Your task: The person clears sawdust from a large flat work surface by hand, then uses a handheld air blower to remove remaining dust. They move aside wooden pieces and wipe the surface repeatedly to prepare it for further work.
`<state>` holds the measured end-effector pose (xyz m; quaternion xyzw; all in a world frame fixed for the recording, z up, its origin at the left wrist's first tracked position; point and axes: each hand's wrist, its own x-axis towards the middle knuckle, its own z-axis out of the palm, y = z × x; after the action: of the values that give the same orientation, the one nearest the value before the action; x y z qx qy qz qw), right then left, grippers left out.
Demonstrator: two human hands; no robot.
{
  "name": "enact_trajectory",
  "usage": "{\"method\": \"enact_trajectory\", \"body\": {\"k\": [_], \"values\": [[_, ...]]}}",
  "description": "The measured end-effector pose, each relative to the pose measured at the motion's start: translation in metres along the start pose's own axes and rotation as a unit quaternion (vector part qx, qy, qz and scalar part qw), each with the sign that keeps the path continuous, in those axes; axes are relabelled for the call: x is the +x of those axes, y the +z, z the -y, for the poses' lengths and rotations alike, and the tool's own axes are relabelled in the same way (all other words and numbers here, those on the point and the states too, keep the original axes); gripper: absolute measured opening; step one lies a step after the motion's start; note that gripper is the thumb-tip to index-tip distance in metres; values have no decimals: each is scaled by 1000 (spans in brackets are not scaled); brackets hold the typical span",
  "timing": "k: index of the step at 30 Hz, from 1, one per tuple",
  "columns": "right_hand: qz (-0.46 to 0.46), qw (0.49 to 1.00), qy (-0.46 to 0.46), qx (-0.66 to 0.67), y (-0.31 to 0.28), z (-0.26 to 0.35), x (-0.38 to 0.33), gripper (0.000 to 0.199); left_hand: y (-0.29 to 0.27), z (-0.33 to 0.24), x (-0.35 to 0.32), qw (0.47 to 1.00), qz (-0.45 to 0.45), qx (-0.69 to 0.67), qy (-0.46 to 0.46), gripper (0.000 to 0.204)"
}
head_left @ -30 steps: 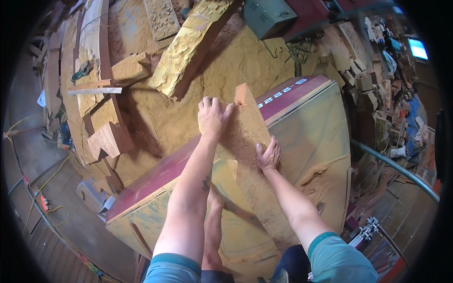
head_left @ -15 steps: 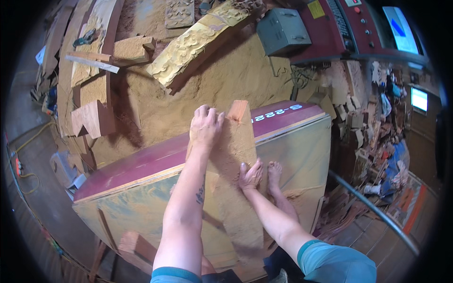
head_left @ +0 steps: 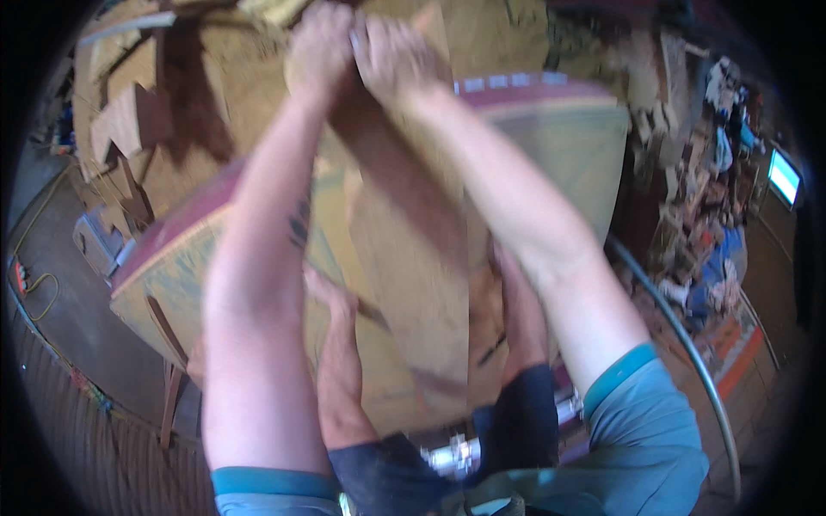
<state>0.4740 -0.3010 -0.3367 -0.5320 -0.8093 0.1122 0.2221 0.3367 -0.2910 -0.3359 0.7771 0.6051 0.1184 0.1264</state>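
Note:
A long wooden board (head_left: 404,236) lies lengthwise before me over the sawdust-coated panel. It is tilted, with a smooth broad face showing. At its far end my left hand (head_left: 320,52) is closed around the left edge, fingers pointing away. Close beside it, my right hand (head_left: 400,60) has its fingers bent over the same end. Both hands are smeared by motion, and parts of the fingers are hidden. My arms are stretched far forward.
Under the board is a yellowish, dusty panel (head_left: 551,172) with a maroon edge (head_left: 585,89). Bare legs in dark shorts stand on either side. Wood blocks (head_left: 129,125) lie at the left, and scrap piles and a metal pipe (head_left: 680,331) at the right.
My right hand has moved from the board's right side up to its far end, beside my left. The board has turned onto a tilt, and the view has shifted nearer.

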Motion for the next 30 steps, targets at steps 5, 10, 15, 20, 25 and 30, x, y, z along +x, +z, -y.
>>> {"method": "enact_trajectory", "body": {"k": [5,10,15,20,25,30], "values": [[-146,988,-37,28,-9,-1,-16,26,-24,9,-5,939,-160,-289,100,22],[58,974,201,-85,-30,-48,-254,32,24,-73,-289,893,-165,-252,-335,38],[176,896,398,-84,-57,-73,-393,40,39,-122,-382,655,-131,-376,-642,55],[63,935,348,-23,-59,-55,-360,40,30,-130,-396,648,-136,-367,-653,56],[-23,996,65,-58,-69,4,-199,33,-2,-104,-273,939,-188,-145,-248,34],[-44,998,-54,-1,-37,21,-144,27,27,-56,-124,991,-85,107,-3,15]]}}
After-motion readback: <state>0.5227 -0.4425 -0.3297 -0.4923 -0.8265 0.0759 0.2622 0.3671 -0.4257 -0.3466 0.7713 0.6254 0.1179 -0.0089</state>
